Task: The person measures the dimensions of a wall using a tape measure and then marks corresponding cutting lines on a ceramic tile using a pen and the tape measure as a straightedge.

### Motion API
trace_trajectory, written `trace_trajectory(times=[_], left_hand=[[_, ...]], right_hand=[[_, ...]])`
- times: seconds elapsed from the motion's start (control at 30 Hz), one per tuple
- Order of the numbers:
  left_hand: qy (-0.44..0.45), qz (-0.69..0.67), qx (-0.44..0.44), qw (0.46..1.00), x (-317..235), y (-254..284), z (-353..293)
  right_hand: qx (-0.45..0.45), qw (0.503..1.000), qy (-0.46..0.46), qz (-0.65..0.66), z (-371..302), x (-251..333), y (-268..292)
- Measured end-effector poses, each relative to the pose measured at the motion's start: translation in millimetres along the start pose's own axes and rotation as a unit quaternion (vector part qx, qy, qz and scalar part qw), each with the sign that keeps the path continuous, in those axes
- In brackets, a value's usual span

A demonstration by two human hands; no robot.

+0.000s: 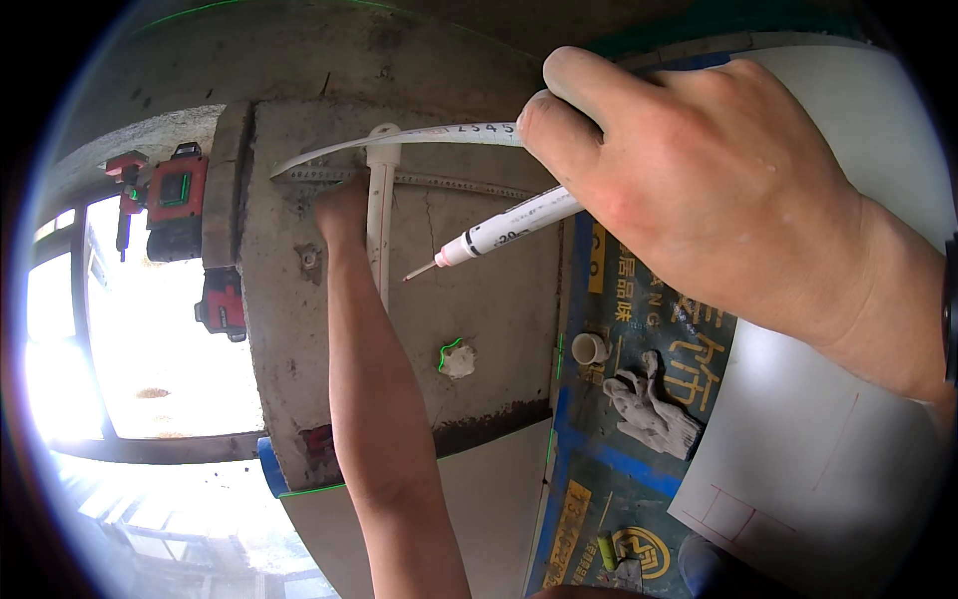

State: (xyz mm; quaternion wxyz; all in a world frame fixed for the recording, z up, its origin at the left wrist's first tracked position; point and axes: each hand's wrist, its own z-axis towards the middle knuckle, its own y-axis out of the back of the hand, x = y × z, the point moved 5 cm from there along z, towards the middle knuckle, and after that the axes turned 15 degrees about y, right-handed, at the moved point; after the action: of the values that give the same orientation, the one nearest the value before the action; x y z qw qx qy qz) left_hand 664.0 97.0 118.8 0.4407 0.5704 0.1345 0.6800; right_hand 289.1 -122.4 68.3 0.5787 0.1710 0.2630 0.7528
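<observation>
Fingers [597,88] of the right hand [699,185] curl closed, gripping a white marker pen [519,222] whose pinkish tip points left and slightly down. By that hand's thumb is one end of the visible length of a pale measuring tape [439,136]; a dark band [950,311] crosses the wrist. Below the hand, at the right, lies a pale panel [828,449] with thin red lines drawn on it.

Further off, the left hand [341,208] reaches to the concrete wall [489,319]. It is at the tape, but its fingertips are hidden, so I cannot tell whether they grip or press it. From the right hand the tape runs left in an arc, bends sharply beyond the left hand and returns along the wall, passing a white pipe [378,225] just beside that hand.

Lower down, a grey glove [654,411] and a small white cup-shaped piece [589,348] rest on a printed green sheet [624,464]. At the far left, a red-and-black laser device [180,190] stands out before a bright window [140,339].
</observation>
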Motion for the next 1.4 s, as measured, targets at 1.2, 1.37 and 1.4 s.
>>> trace_trajectory(times=[1.2,1.37,1.4], left_hand=[[-0.031,-0.042,-0.045,0.998,1.9,-25.8,16.2],[0.018,-0.078,-0.022,0.997,-3.2,-23.8,11.3],[0.019,-0.088,-0.013,0.996,-3.5,-20.7,9.9]], right_hand=[[0.001,1.000,-0.015,0.003,-1.1,7.0,-11.4],[-0.080,0.996,0.006,0.027,-3.4,6.6,-16.7],[-0.044,0.999,0.001,0.026,-1.5,6.2,-15.2]])
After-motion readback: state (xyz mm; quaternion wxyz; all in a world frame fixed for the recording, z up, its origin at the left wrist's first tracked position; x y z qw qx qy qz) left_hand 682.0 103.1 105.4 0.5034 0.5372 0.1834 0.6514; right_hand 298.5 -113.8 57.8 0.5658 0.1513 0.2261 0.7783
